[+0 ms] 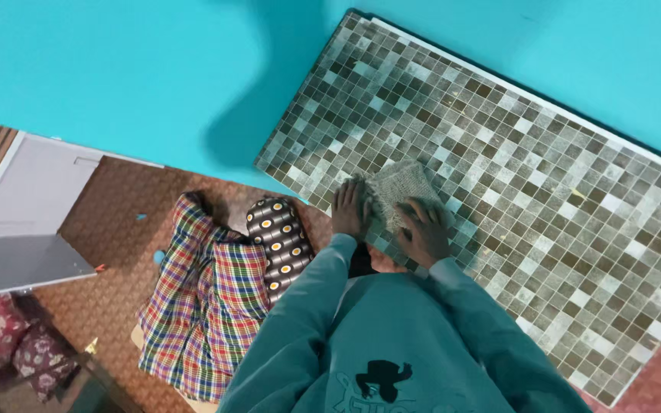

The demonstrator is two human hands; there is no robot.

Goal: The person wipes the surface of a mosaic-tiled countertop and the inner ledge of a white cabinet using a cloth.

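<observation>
A large panel covered in small grey, brown and white mosaic squares (pixel 514 176) leans against a turquoise wall. A coarse grey-beige cloth (pixel 401 187) lies flat against the panel's lower left part. My left hand (pixel 350 208) presses on the cloth's left edge with fingers together. My right hand (pixel 424 231) is laid flat on the cloth's lower right part, fingers spread. Both arms wear teal sleeves.
A plaid cloth (pixel 204 302) and a dark pillow with oval dots (pixel 278 241) lie on the brown patterned floor (pixel 112 210) to the left. A white board (pixel 28 222) rests at far left. Floral cushions (pixel 21 348) sit at bottom left.
</observation>
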